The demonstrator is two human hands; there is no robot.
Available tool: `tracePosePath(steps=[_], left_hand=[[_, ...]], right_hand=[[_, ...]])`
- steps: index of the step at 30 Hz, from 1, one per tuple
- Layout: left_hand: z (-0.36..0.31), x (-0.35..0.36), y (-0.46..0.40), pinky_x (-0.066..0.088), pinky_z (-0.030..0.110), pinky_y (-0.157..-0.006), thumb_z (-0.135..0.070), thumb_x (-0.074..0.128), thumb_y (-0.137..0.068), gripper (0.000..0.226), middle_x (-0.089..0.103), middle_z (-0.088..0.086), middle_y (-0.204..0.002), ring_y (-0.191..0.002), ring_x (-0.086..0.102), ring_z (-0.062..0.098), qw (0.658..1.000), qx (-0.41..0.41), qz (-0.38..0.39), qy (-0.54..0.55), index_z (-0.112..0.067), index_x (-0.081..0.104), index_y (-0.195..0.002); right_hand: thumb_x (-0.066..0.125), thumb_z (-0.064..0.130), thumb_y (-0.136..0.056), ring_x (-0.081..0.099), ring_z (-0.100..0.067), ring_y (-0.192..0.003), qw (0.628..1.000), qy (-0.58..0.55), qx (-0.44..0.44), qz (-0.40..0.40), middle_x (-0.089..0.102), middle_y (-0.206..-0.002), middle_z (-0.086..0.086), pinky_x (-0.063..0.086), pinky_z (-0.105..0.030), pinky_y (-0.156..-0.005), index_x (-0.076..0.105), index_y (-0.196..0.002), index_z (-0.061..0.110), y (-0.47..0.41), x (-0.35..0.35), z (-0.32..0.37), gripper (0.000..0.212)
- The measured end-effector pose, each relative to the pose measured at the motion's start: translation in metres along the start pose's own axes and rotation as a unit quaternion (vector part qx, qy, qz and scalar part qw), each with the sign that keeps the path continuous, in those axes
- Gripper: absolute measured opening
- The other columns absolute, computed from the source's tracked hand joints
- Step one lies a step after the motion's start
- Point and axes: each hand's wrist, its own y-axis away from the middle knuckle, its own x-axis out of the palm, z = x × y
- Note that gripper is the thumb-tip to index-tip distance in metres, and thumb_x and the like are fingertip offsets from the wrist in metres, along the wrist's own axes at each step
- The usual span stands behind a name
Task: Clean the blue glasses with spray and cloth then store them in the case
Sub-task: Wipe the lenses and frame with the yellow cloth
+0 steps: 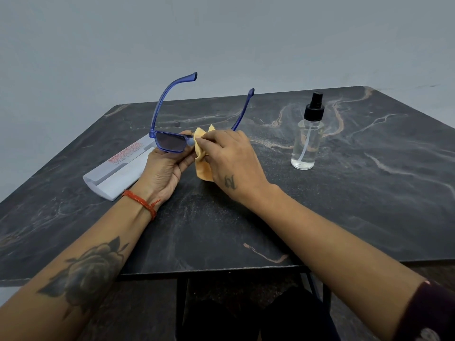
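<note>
Blue glasses [170, 141] between cloth-wrapped fingers [205, 141]

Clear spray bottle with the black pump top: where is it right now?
In the head view, the clear spray bottle with the black pump top stands upright on the dark marble table, untouched, beyond and outboard of the right hand.

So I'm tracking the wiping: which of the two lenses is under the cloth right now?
The lens under the right hand, covered by the orange cloth. The other lens, dark and bare, sits above the left hand holding the blue glasses.
</note>
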Motion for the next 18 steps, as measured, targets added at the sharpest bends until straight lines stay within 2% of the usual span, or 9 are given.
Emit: tracePosePath(steps=[8,14,18], left_hand=[[-0.0013,0.0016,0.0015,0.054,0.020,-0.069,0.002,0.055,-0.082,0.013,0.073,-0.001,-0.079,-0.082,0.069,0.012,1.000,0.008,-0.012,0.014,-0.008,0.062,-0.088],[-0.0032,0.0030,0.0028,0.055,0.020,-0.069,-0.006,0.062,-0.070,0.017,0.073,-0.002,-0.080,-0.083,0.069,0.011,1.000,0.017,-0.004,0.007,-0.018,0.074,-0.069],[-0.0029,0.0019,0.0016,0.055,0.020,-0.068,-0.006,0.064,-0.068,0.014,0.073,0.000,-0.080,-0.083,0.070,0.012,0.999,0.017,-0.018,0.022,-0.016,0.071,-0.074]], right_hand=[[0.072,0.000,-0.071,0.064,-0.028,-0.068,0.998,-0.040,-0.017,-0.052,0.072,-0.077,-0.010,0.044,-0.036,-0.058,0.074,-0.080,0.003,0.0015,-0.0038,-0.0039,0.009],[0.066,0.004,-0.075,0.062,-0.027,-0.064,0.996,0.066,-0.038,-0.053,0.070,-0.070,-0.007,0.044,-0.033,-0.059,0.071,-0.070,0.006,0.0022,-0.0079,-0.0045,0.007],[0.059,0.010,-0.080,0.061,-0.027,-0.066,0.992,0.111,-0.032,-0.046,0.070,-0.073,-0.007,0.043,-0.033,-0.061,0.071,-0.072,0.007,0.0027,-0.0083,-0.0042,0.014]])
